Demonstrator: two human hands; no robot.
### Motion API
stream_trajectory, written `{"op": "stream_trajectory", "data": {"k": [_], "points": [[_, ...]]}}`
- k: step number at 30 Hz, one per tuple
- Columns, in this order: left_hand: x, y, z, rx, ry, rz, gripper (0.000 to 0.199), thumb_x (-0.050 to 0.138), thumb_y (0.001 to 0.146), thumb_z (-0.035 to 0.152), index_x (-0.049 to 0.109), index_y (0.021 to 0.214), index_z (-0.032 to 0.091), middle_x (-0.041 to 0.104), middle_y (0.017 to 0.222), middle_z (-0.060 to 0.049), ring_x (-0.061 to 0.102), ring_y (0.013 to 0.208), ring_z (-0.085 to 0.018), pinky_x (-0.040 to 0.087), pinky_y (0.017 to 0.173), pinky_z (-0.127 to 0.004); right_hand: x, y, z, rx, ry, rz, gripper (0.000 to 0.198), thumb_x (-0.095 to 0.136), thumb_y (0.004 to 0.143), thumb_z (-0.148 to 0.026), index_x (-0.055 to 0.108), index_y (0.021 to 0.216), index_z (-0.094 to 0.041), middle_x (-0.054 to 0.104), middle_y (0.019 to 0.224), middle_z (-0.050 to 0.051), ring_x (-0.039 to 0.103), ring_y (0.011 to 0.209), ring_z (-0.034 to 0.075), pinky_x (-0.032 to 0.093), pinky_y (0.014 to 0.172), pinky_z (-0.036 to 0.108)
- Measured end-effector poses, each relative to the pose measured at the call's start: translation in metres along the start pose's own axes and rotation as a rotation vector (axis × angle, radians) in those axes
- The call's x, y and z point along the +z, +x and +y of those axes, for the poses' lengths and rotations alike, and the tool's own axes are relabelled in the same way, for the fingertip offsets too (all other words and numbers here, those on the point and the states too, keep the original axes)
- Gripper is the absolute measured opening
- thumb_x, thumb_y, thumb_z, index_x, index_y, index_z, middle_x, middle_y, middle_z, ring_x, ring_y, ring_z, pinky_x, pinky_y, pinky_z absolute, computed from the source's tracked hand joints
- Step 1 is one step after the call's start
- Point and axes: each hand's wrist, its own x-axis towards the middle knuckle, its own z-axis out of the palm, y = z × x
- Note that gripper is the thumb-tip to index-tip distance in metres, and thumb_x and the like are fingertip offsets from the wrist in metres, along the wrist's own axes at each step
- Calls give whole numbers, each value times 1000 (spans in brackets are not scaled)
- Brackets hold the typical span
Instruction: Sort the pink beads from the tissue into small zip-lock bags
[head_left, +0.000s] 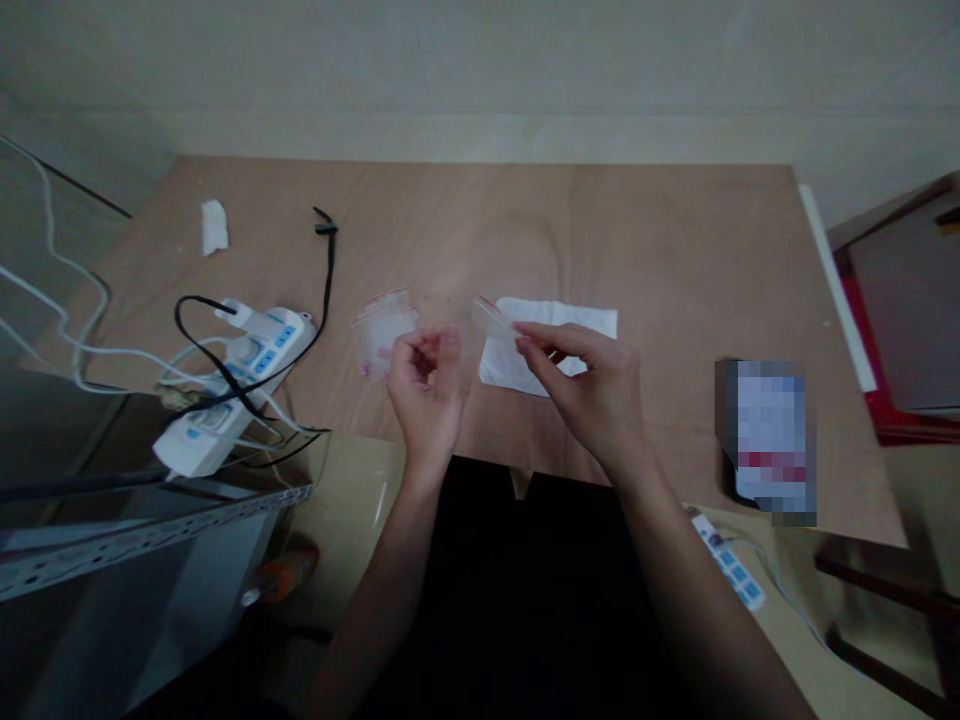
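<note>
My right hand (pixel 589 390) pinches a small clear zip bag (pixel 491 315) with a red strip, held just above the wooden table (pixel 525 230). Under that hand lies a white paper sheet (pixel 559 320). My left hand (pixel 424 385) is raised beside it with fingers curled, thumb and fingers close together; whether something tiny sits between them I cannot tell. A small pile of clear zip bags (pixel 384 330) lies on the table just left of my left hand.
A white power strip (pixel 232 385) with plugs and tangled black and white cables sits at the table's left front. A white scrap (pixel 214 226) lies far left. A blurred phone (pixel 769 440) rests at right. Another power strip (pixel 729 560) lies on the floor.
</note>
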Motion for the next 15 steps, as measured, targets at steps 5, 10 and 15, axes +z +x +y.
{"op": "stream_trajectory", "data": {"k": [5,10,15], "points": [[8,-5,10,-158,-135,-266,37,71,76,54,67,81,17,73,75,-4,67,61,-13,54,62,-27,0,-6,1,-168,-178,-43,24,59,89,-19,77,102,-30,74,88,4,67,80,18,54,71,33],[8,-3,5,-282,-226,-324,28,76,72,42,70,80,16,75,75,-4,71,66,-16,58,70,-31,0,-9,13,-235,-243,-65,25,58,90,-20,76,104,-31,72,95,5,65,85,20,55,72,35],[10,-4,0,-315,-290,-344,18,75,69,30,68,78,16,72,73,-1,67,67,-13,56,68,-26,-2,-10,8,-164,-132,-121,22,61,90,-24,75,107,-24,72,99,8,67,89,20,56,78,36]]}}
